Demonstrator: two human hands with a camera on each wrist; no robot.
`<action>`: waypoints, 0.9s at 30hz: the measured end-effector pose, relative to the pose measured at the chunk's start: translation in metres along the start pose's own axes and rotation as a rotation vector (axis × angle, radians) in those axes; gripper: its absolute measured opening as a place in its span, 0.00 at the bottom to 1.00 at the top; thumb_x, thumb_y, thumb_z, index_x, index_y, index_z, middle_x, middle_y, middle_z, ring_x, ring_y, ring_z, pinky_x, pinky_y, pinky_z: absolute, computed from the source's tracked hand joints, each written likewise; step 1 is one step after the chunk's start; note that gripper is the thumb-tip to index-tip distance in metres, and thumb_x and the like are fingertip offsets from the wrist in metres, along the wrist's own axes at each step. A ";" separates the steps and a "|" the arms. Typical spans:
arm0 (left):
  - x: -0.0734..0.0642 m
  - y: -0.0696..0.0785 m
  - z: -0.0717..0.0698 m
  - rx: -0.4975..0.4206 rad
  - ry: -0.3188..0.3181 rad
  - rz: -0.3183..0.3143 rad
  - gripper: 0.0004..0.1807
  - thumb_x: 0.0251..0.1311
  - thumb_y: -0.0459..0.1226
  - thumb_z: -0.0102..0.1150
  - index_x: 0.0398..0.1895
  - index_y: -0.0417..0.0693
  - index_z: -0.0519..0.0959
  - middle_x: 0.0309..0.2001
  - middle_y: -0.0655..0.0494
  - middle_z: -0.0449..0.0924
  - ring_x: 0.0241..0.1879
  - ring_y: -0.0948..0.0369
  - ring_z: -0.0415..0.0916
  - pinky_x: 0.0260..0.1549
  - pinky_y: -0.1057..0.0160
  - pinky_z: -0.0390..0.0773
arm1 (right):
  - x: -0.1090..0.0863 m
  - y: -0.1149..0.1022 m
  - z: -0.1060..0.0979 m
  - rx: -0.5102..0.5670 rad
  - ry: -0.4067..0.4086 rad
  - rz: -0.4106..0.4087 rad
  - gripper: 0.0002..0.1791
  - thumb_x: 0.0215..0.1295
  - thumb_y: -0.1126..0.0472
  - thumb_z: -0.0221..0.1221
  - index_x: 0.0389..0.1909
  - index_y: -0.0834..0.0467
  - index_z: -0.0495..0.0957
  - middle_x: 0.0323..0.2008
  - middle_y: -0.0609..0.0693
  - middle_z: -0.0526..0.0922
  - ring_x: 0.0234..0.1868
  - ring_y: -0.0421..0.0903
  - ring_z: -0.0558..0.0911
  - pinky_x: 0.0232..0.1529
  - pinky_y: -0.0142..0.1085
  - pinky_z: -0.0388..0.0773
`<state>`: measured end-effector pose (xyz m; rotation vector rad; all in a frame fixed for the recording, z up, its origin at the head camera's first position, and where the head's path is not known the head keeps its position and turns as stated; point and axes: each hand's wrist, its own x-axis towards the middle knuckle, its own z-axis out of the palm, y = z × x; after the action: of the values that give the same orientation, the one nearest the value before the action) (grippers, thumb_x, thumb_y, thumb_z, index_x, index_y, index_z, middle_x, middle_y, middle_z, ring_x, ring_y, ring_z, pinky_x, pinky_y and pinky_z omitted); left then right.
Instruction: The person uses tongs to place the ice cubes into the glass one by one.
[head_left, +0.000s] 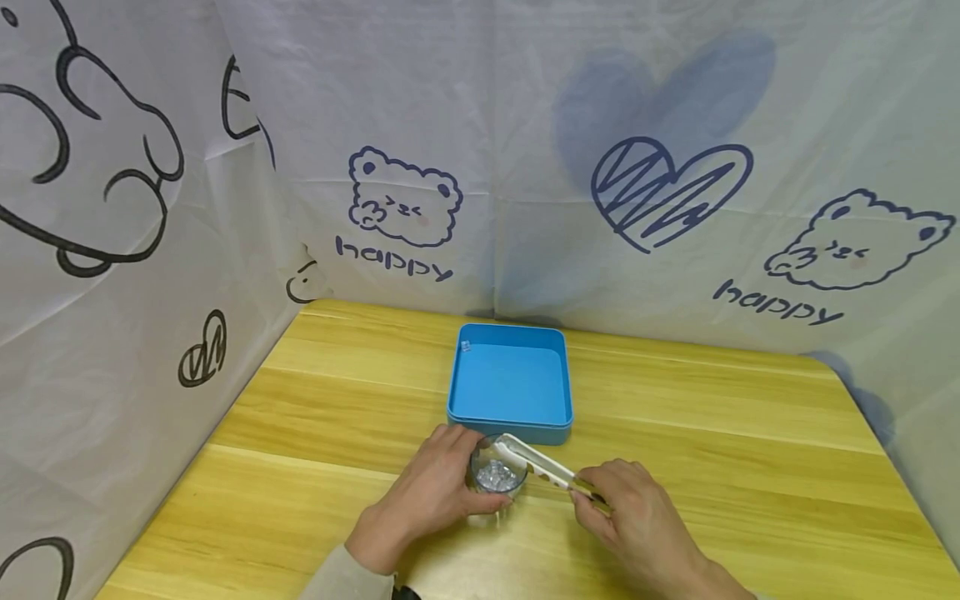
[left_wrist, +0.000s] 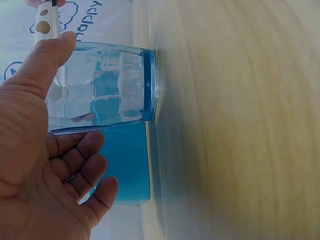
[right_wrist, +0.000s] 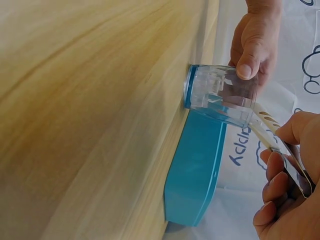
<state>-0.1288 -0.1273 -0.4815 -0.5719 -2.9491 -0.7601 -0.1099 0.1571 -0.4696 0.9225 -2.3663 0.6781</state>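
Note:
A clear glass [left_wrist: 107,82] stands upright on the table, with small clear cubes [head_left: 498,476] heaped in its bottom. My left hand [head_left: 435,483] holds it from the left, thumb on the near side and fingers behind. In my right hand [head_left: 633,512] is a pair of tongs [head_left: 546,469], gripped by the metal handle. Their white, brown-spotted ends point left into the mouth of the glass. Just behind the glass sits a square blue tray [head_left: 513,383]. One small clear cube [head_left: 465,346] lies in its back left corner.
The wood-grain table [head_left: 337,383] runs back to a white cloth [head_left: 525,250] printed with bears and hearts. Another printed cloth [head_left: 112,317] hangs along the left side.

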 end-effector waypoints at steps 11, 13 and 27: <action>0.000 0.000 0.000 -0.005 0.001 -0.001 0.45 0.50 0.65 0.77 0.64 0.46 0.78 0.53 0.58 0.80 0.51 0.60 0.71 0.52 0.57 0.78 | -0.001 0.001 0.001 -0.010 0.010 -0.009 0.08 0.57 0.64 0.72 0.37 0.55 0.85 0.30 0.38 0.83 0.32 0.32 0.76 0.33 0.31 0.77; 0.000 0.000 0.000 -0.008 0.000 -0.002 0.45 0.50 0.65 0.77 0.64 0.47 0.78 0.53 0.58 0.80 0.50 0.60 0.70 0.52 0.57 0.78 | -0.001 0.000 0.001 -0.011 0.009 -0.005 0.08 0.57 0.65 0.72 0.37 0.55 0.85 0.30 0.38 0.83 0.32 0.32 0.76 0.33 0.31 0.77; 0.000 0.001 -0.001 -0.023 -0.010 -0.010 0.45 0.51 0.64 0.77 0.65 0.47 0.77 0.55 0.58 0.80 0.52 0.59 0.70 0.53 0.56 0.78 | -0.002 -0.001 0.000 -0.016 0.005 0.007 0.09 0.55 0.65 0.73 0.36 0.55 0.85 0.29 0.39 0.82 0.32 0.32 0.75 0.32 0.30 0.76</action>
<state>-0.1286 -0.1272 -0.4798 -0.5650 -2.9577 -0.7960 -0.1078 0.1573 -0.4707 0.9054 -2.3683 0.6622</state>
